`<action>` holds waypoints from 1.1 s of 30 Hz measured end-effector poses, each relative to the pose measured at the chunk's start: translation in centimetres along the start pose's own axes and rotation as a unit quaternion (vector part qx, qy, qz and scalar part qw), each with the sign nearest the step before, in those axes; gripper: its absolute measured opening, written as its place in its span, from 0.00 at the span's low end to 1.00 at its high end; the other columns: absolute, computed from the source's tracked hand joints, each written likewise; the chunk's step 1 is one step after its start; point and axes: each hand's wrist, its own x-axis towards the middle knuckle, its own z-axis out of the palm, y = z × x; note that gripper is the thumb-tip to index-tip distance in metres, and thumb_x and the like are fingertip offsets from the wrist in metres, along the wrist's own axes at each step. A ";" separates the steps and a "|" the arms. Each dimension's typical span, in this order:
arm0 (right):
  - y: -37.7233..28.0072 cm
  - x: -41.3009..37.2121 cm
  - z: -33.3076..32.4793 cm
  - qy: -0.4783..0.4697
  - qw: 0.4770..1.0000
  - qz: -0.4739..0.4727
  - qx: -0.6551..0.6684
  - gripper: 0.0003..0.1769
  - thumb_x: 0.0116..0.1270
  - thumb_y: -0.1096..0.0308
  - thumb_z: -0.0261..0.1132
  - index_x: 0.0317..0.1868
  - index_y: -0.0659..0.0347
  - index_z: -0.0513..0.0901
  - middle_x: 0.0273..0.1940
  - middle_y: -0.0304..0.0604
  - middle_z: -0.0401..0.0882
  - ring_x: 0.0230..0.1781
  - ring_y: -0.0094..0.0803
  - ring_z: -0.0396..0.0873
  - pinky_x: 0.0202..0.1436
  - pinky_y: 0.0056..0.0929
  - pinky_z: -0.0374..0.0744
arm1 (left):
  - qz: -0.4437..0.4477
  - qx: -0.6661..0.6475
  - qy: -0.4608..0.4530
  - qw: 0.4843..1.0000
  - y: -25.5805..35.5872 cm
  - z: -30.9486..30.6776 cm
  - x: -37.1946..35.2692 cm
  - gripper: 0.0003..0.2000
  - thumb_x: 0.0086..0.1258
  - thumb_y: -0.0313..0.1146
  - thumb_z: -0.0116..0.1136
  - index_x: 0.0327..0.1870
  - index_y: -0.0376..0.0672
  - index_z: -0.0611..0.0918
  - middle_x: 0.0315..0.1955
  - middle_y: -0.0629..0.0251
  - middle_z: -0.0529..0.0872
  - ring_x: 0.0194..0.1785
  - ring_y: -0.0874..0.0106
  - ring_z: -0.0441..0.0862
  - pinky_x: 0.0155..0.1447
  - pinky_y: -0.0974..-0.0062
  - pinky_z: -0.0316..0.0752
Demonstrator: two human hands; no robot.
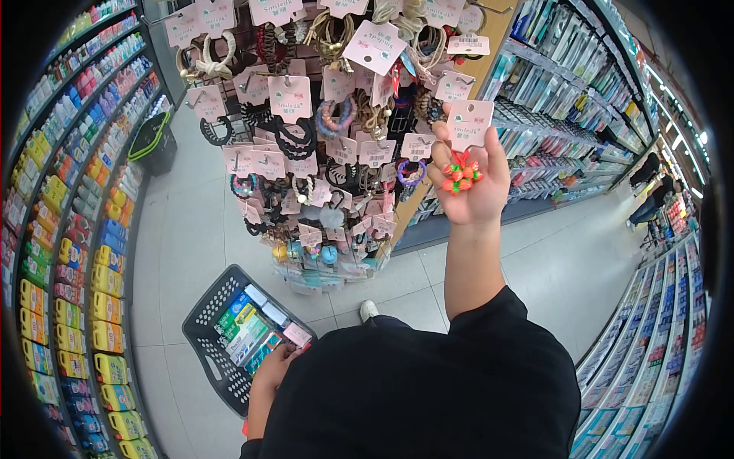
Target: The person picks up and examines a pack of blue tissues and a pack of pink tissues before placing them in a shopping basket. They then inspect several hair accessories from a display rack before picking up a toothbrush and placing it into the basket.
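Note:
My right hand (479,180) is raised beside the display rack and holds a pink card (469,124) between thumb and fingers. A hair tie with red, orange and green ornaments (461,174) hangs from the card against the palm. Low on the left, my left hand (274,372) is at the near side of a dark grey shopping basket (205,321); its fingers are partly hidden, and what they grip cannot be made out. Boxes and packets, among them a green and white box (247,329), lie in the basket.
A rack of carded hair ties (290,98) stands ahead. Shelves of bottles (69,314) line the left, and shelves of packaged goods (562,84) the right. A black and green basket (153,141) stands on the floor at the back left. Two people (657,195) are far right.

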 end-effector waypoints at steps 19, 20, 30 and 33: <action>-0.7 0.4 -0.9 -0.031 0.979 0.066 0.188 0.36 0.67 0.49 0.54 0.61 0.75 0.59 0.39 0.47 0.64 0.25 0.23 0.58 0.18 0.17 0.60 | -0.009 0.007 -0.010 1.000 0.4 -0.1 -0.1 0.23 0.65 0.47 0.57 0.51 0.35 0.78 0.42 0.52 0.85 0.46 0.62 0.83 0.50 0.71 0.74; -0.8 0.3 -0.9 -0.028 0.985 0.058 0.161 0.36 0.68 0.49 0.54 0.61 0.75 0.60 0.39 0.46 0.65 0.25 0.23 0.60 0.19 0.17 0.61 | -0.008 0.018 -0.010 1.000 0.2 -0.1 -0.1 0.23 0.65 0.47 0.57 0.51 0.35 0.78 0.42 0.52 0.85 0.46 0.62 0.83 0.50 0.71 0.74; -3.5 4.9 -3.8 0.229 0.837 -0.215 -0.449 0.32 0.56 0.71 0.70 0.58 0.71 0.66 0.41 0.43 0.78 0.33 0.20 0.78 0.30 0.18 0.75 | -0.012 -0.001 -0.010 1.000 1.5 -0.4 -0.9 0.23 0.65 0.47 0.58 0.50 0.35 0.78 0.41 0.53 0.85 0.46 0.63 0.83 0.49 0.72 0.74; -3.9 5.1 -3.9 0.242 0.790 -0.200 -0.527 0.33 0.55 0.69 0.72 0.58 0.72 0.67 0.41 0.45 0.79 0.32 0.20 0.78 0.29 0.17 0.75 | -0.011 0.011 -0.005 1.000 1.8 -0.5 -1.1 0.23 0.65 0.47 0.58 0.51 0.35 0.78 0.41 0.54 0.85 0.46 0.64 0.83 0.49 0.72 0.74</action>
